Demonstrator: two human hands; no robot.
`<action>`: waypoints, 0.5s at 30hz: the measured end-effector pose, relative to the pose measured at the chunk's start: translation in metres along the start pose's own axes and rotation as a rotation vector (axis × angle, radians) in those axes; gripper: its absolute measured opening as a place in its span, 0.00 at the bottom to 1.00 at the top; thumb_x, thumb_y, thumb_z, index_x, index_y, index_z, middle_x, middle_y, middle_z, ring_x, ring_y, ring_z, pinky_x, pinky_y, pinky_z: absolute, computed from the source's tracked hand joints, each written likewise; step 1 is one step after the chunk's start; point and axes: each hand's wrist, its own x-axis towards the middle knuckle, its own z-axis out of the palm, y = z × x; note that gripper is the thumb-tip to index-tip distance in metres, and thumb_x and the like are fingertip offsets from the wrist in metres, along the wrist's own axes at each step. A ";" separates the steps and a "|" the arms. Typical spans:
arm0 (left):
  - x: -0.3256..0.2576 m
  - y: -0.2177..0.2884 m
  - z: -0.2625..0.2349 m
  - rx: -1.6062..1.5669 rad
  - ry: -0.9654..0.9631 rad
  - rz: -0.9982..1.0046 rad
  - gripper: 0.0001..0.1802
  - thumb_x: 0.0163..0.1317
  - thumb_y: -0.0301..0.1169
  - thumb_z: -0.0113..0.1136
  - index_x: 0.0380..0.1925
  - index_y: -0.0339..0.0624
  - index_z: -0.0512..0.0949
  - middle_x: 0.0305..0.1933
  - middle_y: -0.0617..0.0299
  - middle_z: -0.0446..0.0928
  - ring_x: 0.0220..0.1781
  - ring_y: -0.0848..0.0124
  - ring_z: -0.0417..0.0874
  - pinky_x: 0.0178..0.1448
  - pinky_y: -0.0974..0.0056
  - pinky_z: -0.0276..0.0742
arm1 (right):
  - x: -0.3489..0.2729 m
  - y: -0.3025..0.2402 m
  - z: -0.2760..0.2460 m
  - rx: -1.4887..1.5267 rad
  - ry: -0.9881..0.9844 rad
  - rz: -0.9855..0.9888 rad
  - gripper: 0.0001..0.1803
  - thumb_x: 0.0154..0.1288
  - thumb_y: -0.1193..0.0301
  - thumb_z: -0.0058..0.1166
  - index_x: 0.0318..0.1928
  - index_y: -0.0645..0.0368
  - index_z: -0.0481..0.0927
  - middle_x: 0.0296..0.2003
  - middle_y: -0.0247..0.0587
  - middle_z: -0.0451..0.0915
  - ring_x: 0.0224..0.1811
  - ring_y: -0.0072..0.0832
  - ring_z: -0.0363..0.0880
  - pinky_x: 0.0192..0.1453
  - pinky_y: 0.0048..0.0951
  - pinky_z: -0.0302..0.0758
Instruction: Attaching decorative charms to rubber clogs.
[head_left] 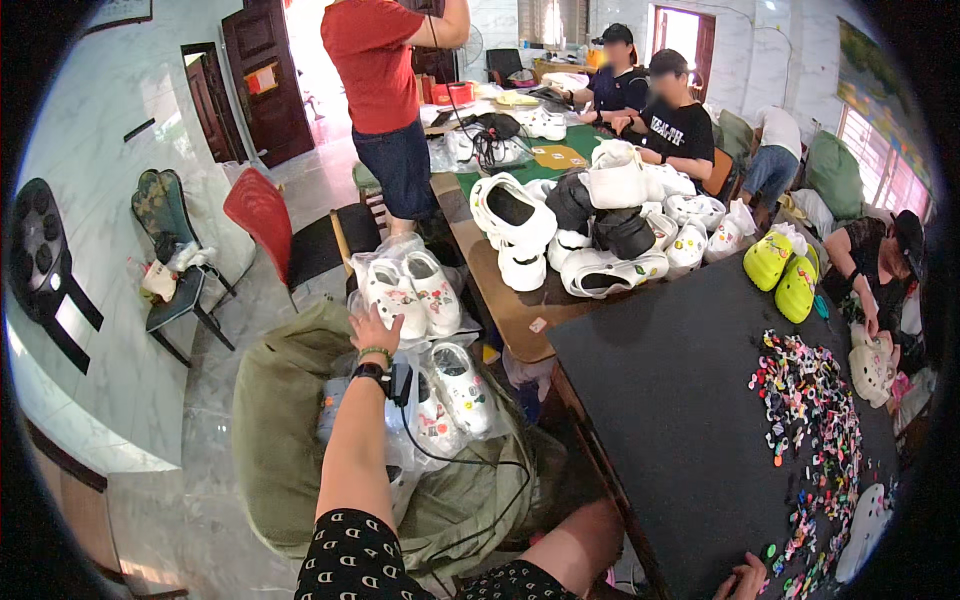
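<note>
Patterned sleeves are entering from the lower edge, nearest the lens. Left hand (pixel 374 328) is reaching forward over an olive sack (pixel 275 420), fingers spread and pressing on a clear bag of white clogs (pixel 412 290) lying at the sack's mouth; it is gripping nothing that can be confirmed. More bagged white clogs (pixel 462 388) are sitting just beside the forearm, lower in the sack. Right hand (pixel 745 578) is resting at the near edge of a black table (pixel 660 400), mostly cut off, so its grip cannot be determined. Small coloured charms (pixel 810 420) are lying scattered across the table's right side. Yellow-green clogs (pixel 782 272) are sitting at its far edge.
</note>
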 end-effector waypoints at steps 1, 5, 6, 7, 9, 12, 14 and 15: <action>0.005 0.008 0.005 0.004 0.004 0.037 0.45 0.57 0.63 0.57 0.71 0.54 0.60 0.76 0.43 0.53 0.79 0.45 0.42 0.71 0.28 0.47 | 0.001 -0.002 0.000 -0.005 -0.006 0.004 0.08 0.63 0.78 0.51 0.42 0.64 0.77 0.52 0.51 0.78 0.54 0.51 0.75 0.61 0.47 0.69; 0.018 0.034 0.020 0.137 -0.027 0.123 0.51 0.50 0.68 0.60 0.72 0.66 0.56 0.78 0.43 0.46 0.79 0.41 0.37 0.72 0.28 0.43 | 0.002 -0.004 0.001 -0.029 -0.044 0.053 0.09 0.62 0.78 0.51 0.43 0.62 0.77 0.54 0.50 0.77 0.55 0.50 0.74 0.63 0.45 0.67; 0.016 0.046 0.021 0.209 -0.020 0.172 0.52 0.48 0.69 0.61 0.73 0.71 0.55 0.78 0.43 0.44 0.79 0.40 0.35 0.72 0.27 0.42 | 0.000 -0.002 0.000 -0.036 -0.063 0.075 0.09 0.62 0.78 0.51 0.44 0.62 0.77 0.55 0.49 0.77 0.55 0.50 0.74 0.63 0.45 0.66; 0.014 0.059 0.016 0.239 -0.078 0.161 0.55 0.44 0.70 0.63 0.73 0.78 0.52 0.79 0.43 0.38 0.78 0.35 0.31 0.73 0.27 0.41 | -0.001 -0.001 0.001 -0.044 -0.069 0.081 0.09 0.62 0.78 0.51 0.44 0.62 0.77 0.55 0.49 0.77 0.55 0.50 0.74 0.63 0.45 0.66; 0.019 0.069 0.025 0.262 -0.111 0.139 0.56 0.43 0.70 0.65 0.73 0.80 0.52 0.80 0.44 0.36 0.78 0.34 0.30 0.73 0.27 0.40 | -0.002 0.002 0.003 -0.037 -0.090 0.078 0.10 0.62 0.78 0.51 0.45 0.61 0.76 0.56 0.49 0.76 0.57 0.50 0.73 0.64 0.46 0.65; 0.026 0.072 0.041 0.305 -0.174 0.082 0.57 0.40 0.67 0.69 0.72 0.85 0.51 0.80 0.49 0.31 0.77 0.32 0.29 0.73 0.28 0.38 | -0.006 0.009 0.009 -0.020 -0.075 0.085 0.10 0.63 0.78 0.50 0.45 0.61 0.76 0.57 0.49 0.75 0.58 0.50 0.72 0.64 0.47 0.65; 0.038 0.064 0.055 0.304 -0.264 0.048 0.57 0.40 0.67 0.69 0.72 0.85 0.51 0.80 0.50 0.35 0.77 0.31 0.32 0.74 0.28 0.39 | -0.003 0.006 0.008 -0.031 -0.076 0.082 0.10 0.63 0.78 0.50 0.45 0.62 0.76 0.57 0.50 0.75 0.57 0.51 0.72 0.64 0.47 0.65; 0.042 0.066 0.058 0.385 -0.325 0.054 0.55 0.40 0.67 0.69 0.71 0.83 0.55 0.80 0.52 0.41 0.77 0.32 0.35 0.74 0.29 0.41 | -0.002 0.004 0.006 -0.038 -0.079 0.075 0.10 0.64 0.78 0.49 0.45 0.62 0.75 0.57 0.51 0.75 0.57 0.51 0.72 0.64 0.47 0.65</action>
